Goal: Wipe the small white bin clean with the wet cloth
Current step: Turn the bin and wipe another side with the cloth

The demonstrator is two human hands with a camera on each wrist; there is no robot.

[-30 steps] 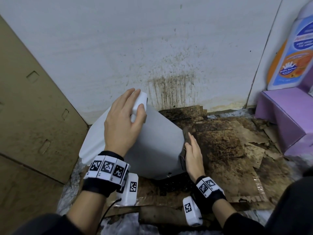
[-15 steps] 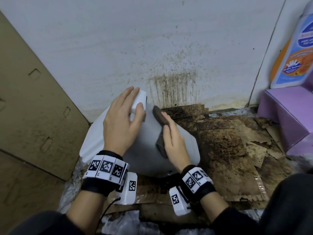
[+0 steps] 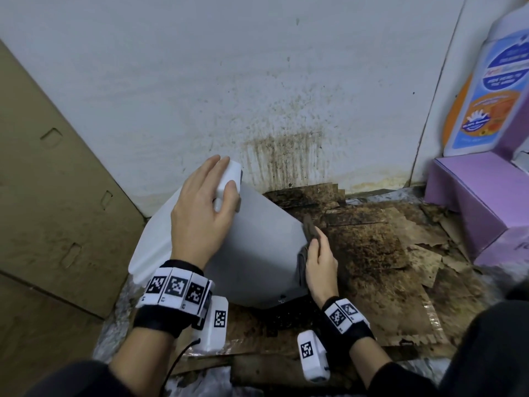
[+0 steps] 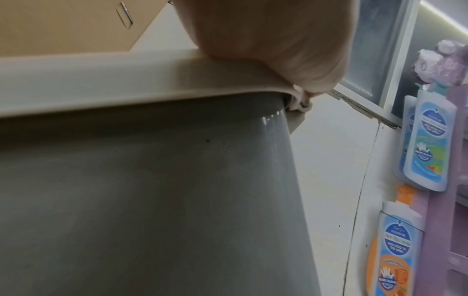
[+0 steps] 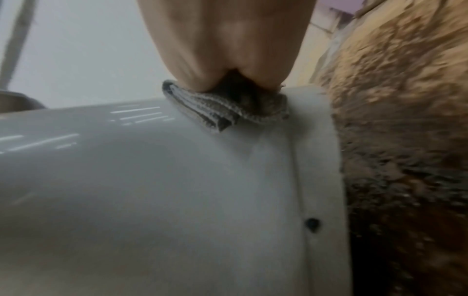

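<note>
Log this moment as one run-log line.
left hand: grips bin rim | right hand: presses cloth on bin side | bin: tilted

Bottle [image 3: 486,81] cropped (label blurred).

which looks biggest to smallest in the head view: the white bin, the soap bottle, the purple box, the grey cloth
1. white bin
2. purple box and soap bottle: too close to rank, and both are cut off by the picture's edge
3. grey cloth, mostly hidden between the right hand and the bin
</note>
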